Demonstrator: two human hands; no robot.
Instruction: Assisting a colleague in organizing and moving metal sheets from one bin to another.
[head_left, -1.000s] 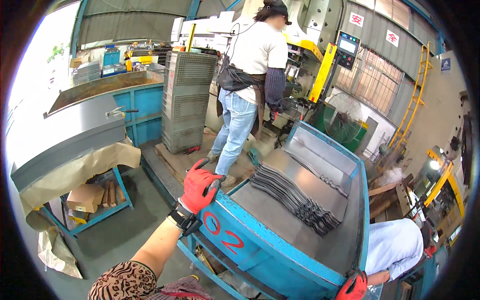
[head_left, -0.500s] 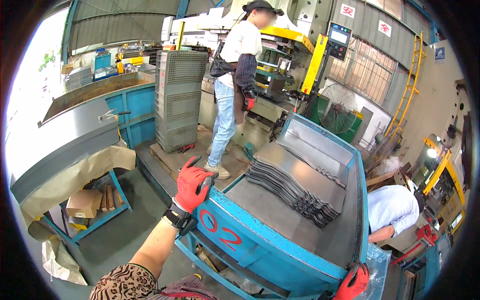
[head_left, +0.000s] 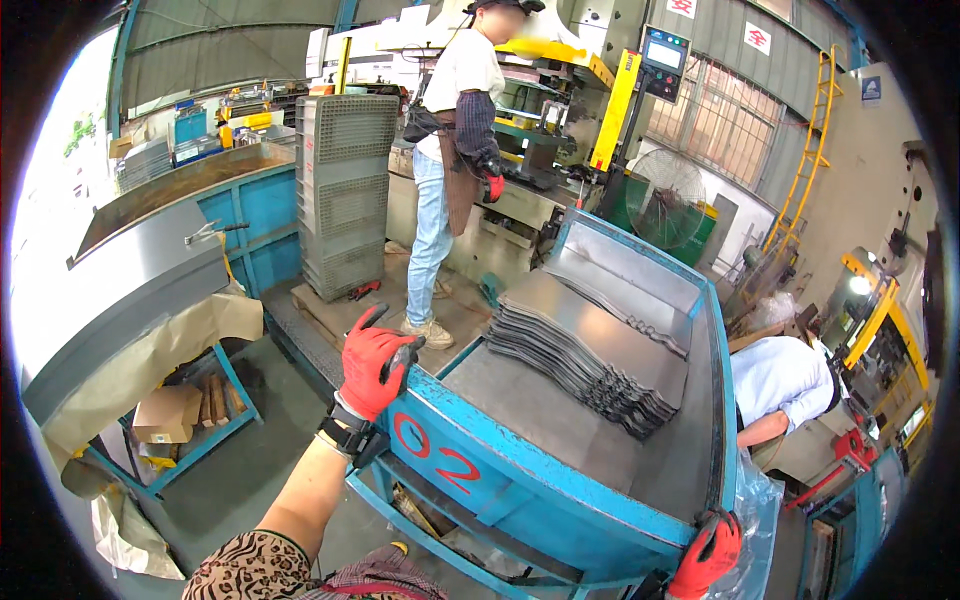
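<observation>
A blue metal cart [head_left: 545,492] with a high rim stands in front of me. Inside it lies a stack of wavy-edged grey metal sheets [head_left: 600,335]. My left hand [head_left: 377,365], in a red glove with black fingertips, is at the cart's near left corner. Its fingers are apart, one pointing upward, and nothing is held in them. At the near right corner, my right hand [head_left: 706,562] wears a matching glove, its fingers curled over the rim. Part of that hand is hidden by the picture's edge and the cart.
A co-worker [head_left: 455,130] stands beyond the cart at a large press, near stacked grey crates [head_left: 345,195]. Another person [head_left: 785,385] bends over to the right. At left are a table with a metal sheet [head_left: 120,290] and a blue bin [head_left: 265,215]. A fan [head_left: 665,200] stands behind.
The view has shifted slightly, so the surroundings sit a little further left. Both hands keep about the same places at the cart's corners, and the sheet stack looks unchanged.
</observation>
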